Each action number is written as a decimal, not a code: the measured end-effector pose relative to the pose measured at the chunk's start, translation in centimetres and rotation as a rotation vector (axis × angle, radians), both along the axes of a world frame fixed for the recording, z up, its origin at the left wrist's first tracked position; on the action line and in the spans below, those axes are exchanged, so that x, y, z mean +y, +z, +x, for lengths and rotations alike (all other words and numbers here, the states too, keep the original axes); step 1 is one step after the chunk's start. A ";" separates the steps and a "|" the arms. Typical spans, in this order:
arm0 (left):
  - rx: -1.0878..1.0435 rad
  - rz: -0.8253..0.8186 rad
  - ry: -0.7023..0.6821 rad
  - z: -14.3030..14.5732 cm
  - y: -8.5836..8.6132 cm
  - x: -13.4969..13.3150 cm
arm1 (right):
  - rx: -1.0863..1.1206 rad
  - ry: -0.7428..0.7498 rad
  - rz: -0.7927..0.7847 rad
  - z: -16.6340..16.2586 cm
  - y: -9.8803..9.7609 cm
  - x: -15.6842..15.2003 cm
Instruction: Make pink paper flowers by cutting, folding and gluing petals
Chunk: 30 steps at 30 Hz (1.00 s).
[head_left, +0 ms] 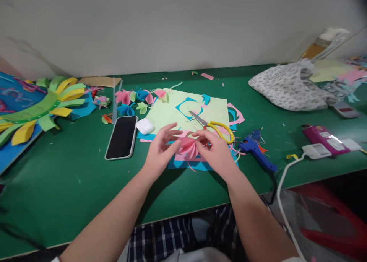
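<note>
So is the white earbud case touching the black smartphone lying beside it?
Apart. The head view shows a thin strip of green table between the white earbud case and the black smartphone.

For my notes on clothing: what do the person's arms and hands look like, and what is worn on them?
Both forearms are bare, with no sleeves in view. The left hand and right hand show no gloves, rings, watch or markings.

paper fan [187, 147]: we see pink, pleated
table [71, 170]: we see plain green
scissors [219, 129]: we see yellow handles
glue gun [256, 150]: we see blue
phone [121, 137]: we see black screen, white edge
cloth [289, 87]: we see white with small grey print
</note>
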State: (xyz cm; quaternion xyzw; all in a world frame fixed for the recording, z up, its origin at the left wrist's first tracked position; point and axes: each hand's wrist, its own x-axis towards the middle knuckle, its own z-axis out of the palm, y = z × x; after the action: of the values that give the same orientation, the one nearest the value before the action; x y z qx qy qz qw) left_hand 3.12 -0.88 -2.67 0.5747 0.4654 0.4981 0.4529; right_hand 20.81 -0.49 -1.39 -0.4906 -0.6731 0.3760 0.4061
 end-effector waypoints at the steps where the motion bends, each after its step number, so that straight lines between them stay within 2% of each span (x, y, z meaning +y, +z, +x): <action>1: 0.056 0.121 0.078 -0.1 -0.1 -0.1 | 0.008 -0.024 -0.001 0.0 -0.1 0.1; 3: 0.215 0.440 0.213 -0.2 -0.1 -0.4 | 0.046 -0.066 -0.026 -0.1 -0.1 0.2; 5: 0.394 0.730 0.240 -0.2 -0.2 -0.6 | 0.088 -0.096 -0.060 -0.2 -0.1 0.3; 6: 0.479 0.825 0.222 -0.1 -0.2 -0.6 | 0.105 -0.103 -0.072 -0.2 -0.2 0.3; 8: 0.606 0.900 0.176 0.0 -0.4 -0.7 | 0.133 -0.107 -0.083 -0.2 -0.2 0.3; 11: 0.674 0.870 0.188 0.1 -0.7 -0.5 | 0.158 -0.105 -0.085 -0.3 -0.3 0.3; 23: 0.510 0.568 0.301 0.5 -0.6 -0.9 | 0.167 -0.110 -0.027 -0.4 -0.1 0.1; 30: 0.488 0.508 0.331 0.8 -0.5 -1.3 | 0.211 -0.145 -0.027 -0.8 0.1 0.0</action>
State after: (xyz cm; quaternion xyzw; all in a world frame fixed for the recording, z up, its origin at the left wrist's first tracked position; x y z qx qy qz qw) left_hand 3.95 -2.14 -3.14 0.6871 0.5078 0.5125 0.0858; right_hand 20.01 -0.50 -1.29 -0.5010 -0.5843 0.4043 0.4941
